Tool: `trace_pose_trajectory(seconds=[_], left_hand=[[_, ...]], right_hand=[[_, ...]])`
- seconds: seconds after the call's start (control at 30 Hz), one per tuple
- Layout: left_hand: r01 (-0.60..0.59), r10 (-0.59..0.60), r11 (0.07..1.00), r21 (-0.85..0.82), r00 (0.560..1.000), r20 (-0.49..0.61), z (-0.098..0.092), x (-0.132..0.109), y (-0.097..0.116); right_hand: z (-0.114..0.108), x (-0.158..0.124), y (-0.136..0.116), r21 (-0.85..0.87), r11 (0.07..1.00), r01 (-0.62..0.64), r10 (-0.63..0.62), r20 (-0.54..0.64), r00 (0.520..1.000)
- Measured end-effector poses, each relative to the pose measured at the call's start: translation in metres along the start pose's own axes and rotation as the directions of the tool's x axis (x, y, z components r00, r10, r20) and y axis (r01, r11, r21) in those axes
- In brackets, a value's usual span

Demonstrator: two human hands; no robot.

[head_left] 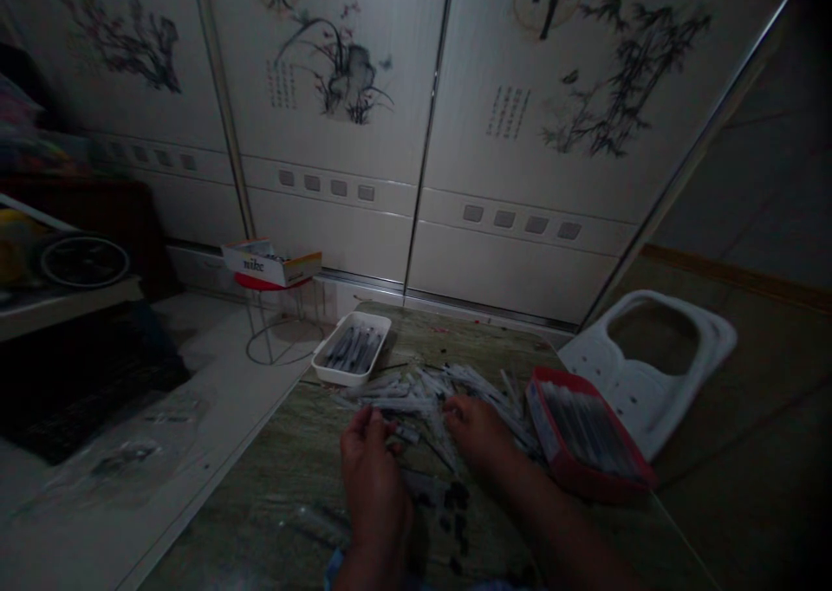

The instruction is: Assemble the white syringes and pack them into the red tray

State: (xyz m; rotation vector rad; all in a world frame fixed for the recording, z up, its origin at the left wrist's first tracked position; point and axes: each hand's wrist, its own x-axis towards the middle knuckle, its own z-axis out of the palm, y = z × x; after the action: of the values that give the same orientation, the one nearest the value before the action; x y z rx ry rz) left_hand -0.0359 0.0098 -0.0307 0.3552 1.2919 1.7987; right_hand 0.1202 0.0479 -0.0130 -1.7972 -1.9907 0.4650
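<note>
Low over the table (pixel 260 470), my left hand (pixel 375 478) is closed, thumb and fingers pinched together. A small pale piece shows beside its fingertips, too dim to name. My right hand (pixel 479 435) is curled at the near edge of a loose pile of slim, clear, pen-like tubes (pixel 403 389); what its fingers grip is hidden. Small black pieces (pixel 458 497), like caps, lie scattered between my wrists. Similar tubes with dark insides fill a white tray (pixel 318 370) behind the pile and a red-rimmed box (pixel 542 418) to the right.
A white plastic chair (pixel 705 331) stands against the table's right side. Beyond the left edge, an open cardboard box (pixel 253 266) rests on a red stool (pixel 260 283). Patterned sliding doors (pixel 338 140) close off the far side. Clear plastic bags (pixel 136 452) lie on the floor.
</note>
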Motion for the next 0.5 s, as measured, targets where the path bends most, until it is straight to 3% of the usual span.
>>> trace_pose_trajectory(seconds=[0.1, 0.5], left_hand=[[0.062, -0.063, 0.998, -0.013, 0.998, -0.019, -0.001, 0.001, 0.001], [0.094, -0.096, 0.994, -0.048, 0.995, -0.041, -0.001, 0.004, 0.002]], right_hand=[[0.003, 0.009, -0.01, -0.052, 0.998, 0.025, -0.023, 0.041, 0.999], [0.012, 0.022, -0.047, -0.303, 0.941, 0.151, -0.121, 0.115, 0.986]])
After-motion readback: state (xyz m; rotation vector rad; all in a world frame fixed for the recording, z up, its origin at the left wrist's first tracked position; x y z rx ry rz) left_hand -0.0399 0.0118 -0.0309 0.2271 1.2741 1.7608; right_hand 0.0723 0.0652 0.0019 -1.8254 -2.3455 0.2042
